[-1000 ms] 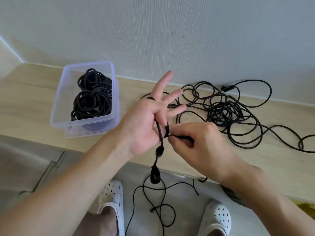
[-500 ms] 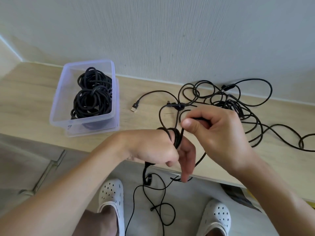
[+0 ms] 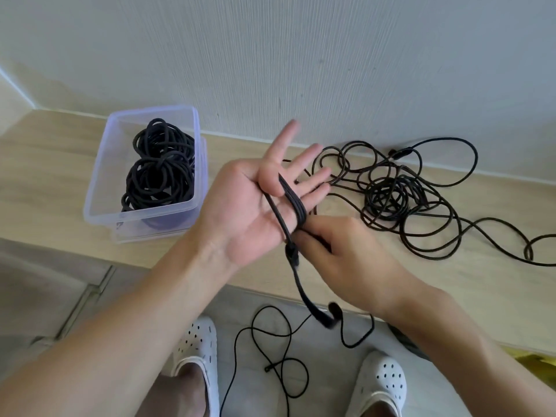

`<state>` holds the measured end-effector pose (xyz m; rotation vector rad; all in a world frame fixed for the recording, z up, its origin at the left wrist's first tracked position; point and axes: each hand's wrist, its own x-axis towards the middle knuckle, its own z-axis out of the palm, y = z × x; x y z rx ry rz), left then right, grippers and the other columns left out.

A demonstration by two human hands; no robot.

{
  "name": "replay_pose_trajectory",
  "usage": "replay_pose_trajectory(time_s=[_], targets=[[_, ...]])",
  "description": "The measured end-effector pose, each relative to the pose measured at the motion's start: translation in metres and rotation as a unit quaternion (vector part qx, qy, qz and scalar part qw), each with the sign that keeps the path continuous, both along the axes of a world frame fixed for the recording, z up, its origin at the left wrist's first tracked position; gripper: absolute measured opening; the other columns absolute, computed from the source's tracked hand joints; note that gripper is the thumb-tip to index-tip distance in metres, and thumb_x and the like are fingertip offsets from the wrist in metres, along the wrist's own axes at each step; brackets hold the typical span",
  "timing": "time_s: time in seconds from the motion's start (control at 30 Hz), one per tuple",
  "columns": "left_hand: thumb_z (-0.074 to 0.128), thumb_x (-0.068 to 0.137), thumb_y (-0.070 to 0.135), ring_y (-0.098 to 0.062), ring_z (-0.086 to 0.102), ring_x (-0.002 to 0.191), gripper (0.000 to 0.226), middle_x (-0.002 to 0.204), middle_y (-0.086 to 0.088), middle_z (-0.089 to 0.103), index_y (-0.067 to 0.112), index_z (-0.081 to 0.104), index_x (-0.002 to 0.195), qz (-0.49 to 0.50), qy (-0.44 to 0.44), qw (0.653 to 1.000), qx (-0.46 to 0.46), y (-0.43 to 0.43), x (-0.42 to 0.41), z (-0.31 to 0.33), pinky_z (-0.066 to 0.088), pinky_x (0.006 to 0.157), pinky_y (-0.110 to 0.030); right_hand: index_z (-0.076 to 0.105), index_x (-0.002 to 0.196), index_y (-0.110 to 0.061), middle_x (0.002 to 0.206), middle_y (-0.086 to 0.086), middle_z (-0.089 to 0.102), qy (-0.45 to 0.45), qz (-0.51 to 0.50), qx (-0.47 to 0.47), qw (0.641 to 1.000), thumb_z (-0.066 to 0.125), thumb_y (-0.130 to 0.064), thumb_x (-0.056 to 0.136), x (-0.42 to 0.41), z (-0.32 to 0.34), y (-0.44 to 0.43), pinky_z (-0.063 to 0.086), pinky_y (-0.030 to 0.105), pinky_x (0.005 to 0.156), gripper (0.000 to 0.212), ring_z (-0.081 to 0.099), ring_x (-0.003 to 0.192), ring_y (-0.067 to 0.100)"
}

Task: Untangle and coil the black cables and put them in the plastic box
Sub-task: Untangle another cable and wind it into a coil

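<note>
**Left hand** (image 3: 240, 206): palm up above the table's (image 3: 45, 182) near edge, fingers straight and spread. It grips nothing; it serves as a former, with the cable (image 3: 296, 206) wound round the fingers in several close strands.

**Right hand** (image 3: 346, 251): just beside the left palm on its near side, fingers curled, pinching the cable where it leaves the wraps.

**Cable, tail** (image 3: 270, 341): hangs from the palm past the near edge, through a thick moulded section, and loops loosely above the floor between two white shoes.

**Tangle** (image 3: 391, 191): unsorted black cable toward the table's far right, by the wall, with one strand running off to the right edge. The wound cable probably feeds from it, but the run behind the fingers cannot be followed.

**Box** (image 3: 99, 176): clear plastic, at the far left of the table, well apart from the hands. Finished coils (image 3: 159, 173) lie inside.

**Change:** half a second ago the left hand was turned back-up and the right hand was lifted over its far side, carrying the cable across. Now the palm faces up again and the right hand is low on the near side. A second ago the palm showed about one strand; it now shows several.

**Reading:** one more turn seems laid on. Coiling is under way and early, as most of the tangle is unwound and this coil is not ready for the box.
</note>
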<state>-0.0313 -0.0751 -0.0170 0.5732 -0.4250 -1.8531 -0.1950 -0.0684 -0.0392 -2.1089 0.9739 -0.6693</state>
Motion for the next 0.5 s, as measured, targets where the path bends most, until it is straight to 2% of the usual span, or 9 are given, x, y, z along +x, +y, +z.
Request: replay_pose_trajectory(time_s=[0.07,0.13,0.17,0.23,0.27,0.33,0.37,0.43,0.5], targets=[[0.043,0.039,-0.003,-0.035,0.041,0.142,0.108,0.147,-0.01,0.052,0.014,0.048,0.146,0.035,-0.103,0.994,0.022,-0.004,0.004,-0.003,0.032,0.118,-0.05,0.062,0.071,-0.009,0.05,-0.007,0.043,0.043,0.003,0.035,0.998,0.058,-0.016,0.096,0.008,0.005,-0.001,0.031,0.018,0.049,0.027,0.04,0.05,0.009],[0.043,0.041,-0.003,-0.017,0.044,0.139,0.105,0.144,0.002,0.054,0.018,0.048,0.144,0.03,-0.284,0.958,-0.001,-0.002,0.003,-0.006,0.035,0.117,-0.037,0.066,0.07,-0.011,0.05,-0.009,0.042,0.026,-0.004,0.059,0.998,0.063,-0.016,0.093,0.004,0.008,-0.003,0.03,0.015,0.048,0.023,0.038,0.048,0.007],[0.045,0.046,-0.003,-0.005,0.05,0.129,0.1,0.136,0.004,0.058,0.023,0.047,0.143,0.009,-0.404,0.914,-0.032,-0.001,0.003,-0.009,0.04,0.11,-0.027,0.067,0.069,-0.014,0.049,-0.01,0.042,0.008,-0.006,0.071,0.997,0.064,-0.016,0.091,-0.001,0.012,-0.004,0.029,0.014,0.048,0.022,0.037,0.047,0.006],[0.049,0.065,-0.004,0.003,0.058,0.079,0.08,0.095,0.004,0.063,0.035,0.049,0.135,-0.07,-0.57,0.813,-0.097,0.003,0.003,-0.014,0.046,0.072,-0.015,0.068,0.068,-0.017,0.049,-0.009,0.042,-0.036,-0.019,0.081,0.996,0.066,-0.018,0.09,-0.008,0.02,-0.006,0.03,0.017,0.046,0.022,0.037,0.046,0.005],[0.047,0.072,-0.004,-0.002,0.052,0.064,0.07,0.082,0.005,0.059,0.04,0.054,0.125,-0.118,-0.598,0.784,-0.115,0.005,0.003,-0.016,0.042,0.06,-0.018,0.069,0.069,-0.018,0.05,-0.007,0.046,-0.049,-0.019,0.077,0.996,0.067,-0.021,0.09,-0.01,0.024,-0.004,0.034,0.022,0.046,0.021,0.043,0.046,0.005],[0.044,0.076,-0.005,-0.002,0.048,0.056,0.056,0.08,0.017,0.061,0.044,0.06,0.098,-0.195,-0.611,0.753,-0.145,0.008,0.003,-0.017,0.041,0.055,-0.023,0.072,0.074,-0.018,0.059,0.003,0.064,-0.092,-0.027,0.074,0.993,0.067,-0.024,0.091,-0.013,0.027,-0.005,0.049,0.04,0.052,0.019,0.066,0.06,0.021],[0.044,0.079,-0.007,-0.003,0.048,0.053,0.051,0.078,0.024,0.062,0.04,0.06,0.09,-0.23,-0.612,0.741,-0.153,0.01,0.0,-0.015,0.043,0.054,-0.023,0.073,0.076,-0.017,0.063,0.006,0.067,-0.107,-0.034,0.068,0.991,0.066,-0.021,0.092,-0.014,0.03,-0.006,0.054,0.044,0.059,0.017,0.069,0.065,0.027],[0.043,0.081,-0.006,-0.012,0.051,0.06,0.039,0.07,0.022,0.067,0.03,0.059,0.082,-0.296,-0.588,0.735,-0.162,0.013,-0.007,-0.012,0.043,0.058,-0.026,0.071,0.076,-0.014,0.062,0.003,0.066,-0.126,-0.065,0.039,0.989,0.065,-0.011,0.092,-0.015,0.027,-0.011,0.053,0.027,0.058,0.017,0.063,0.055,0.013],[0.043,0.072,-0.002,-0.021,0.053,0.069,0.028,0.069,0.002,0.069,0.019,0.06,0.079,-0.35,-0.522,0.757,-0.177,0.016,-0.015,-0.005,0.041,0.066,-0.032,0.068,0.073,-0.019,0.06,0.003,0.057,-0.097,-0.105,0.008,0.99,0.065,-0.01,0.091,-0.008,0.02,-0.014,0.04,0.016,0.05,0.02,0.047,0.051,0.009]])
